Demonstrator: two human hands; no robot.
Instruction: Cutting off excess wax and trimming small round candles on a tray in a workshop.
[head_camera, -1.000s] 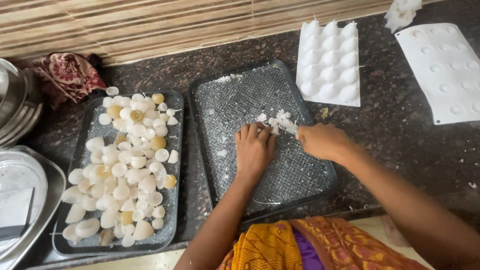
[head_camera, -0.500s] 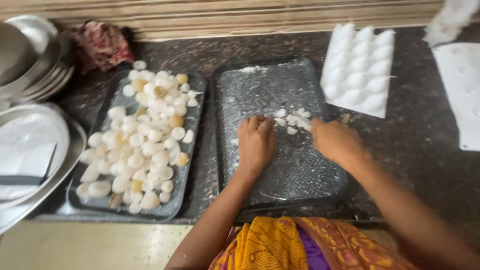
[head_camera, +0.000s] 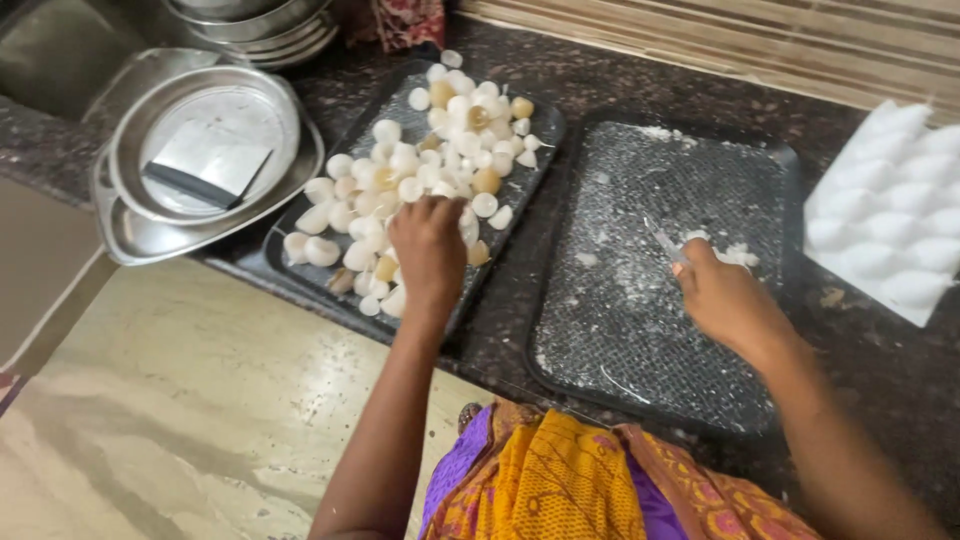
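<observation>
Left hand (head_camera: 428, 245): fingers curled down among pale domed shells (head_camera: 440, 150) heaped on the left tray (head_camera: 300, 262). Right hand (head_camera: 725, 295): over the floured tray (head_camera: 640, 330) beside it, fingers pinching a thin blade (head_camera: 664, 243) near white scraps (head_camera: 738, 255)

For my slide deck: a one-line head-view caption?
Left hand reaches into black tray of white shell-like pieces; right hand holds thin blade.

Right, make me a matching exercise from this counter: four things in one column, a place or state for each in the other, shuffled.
Things:
1. left hand
2. right hand
3. white mould
4. steel plates

Places or states:
A. far right of the counter
B. stacked at the left, by the sink
C. on the pile of white pieces
D. over the dusted dark tray, gripping a thin tool

Pairs: 1-C, 2-D, 3-A, 4-B
</observation>
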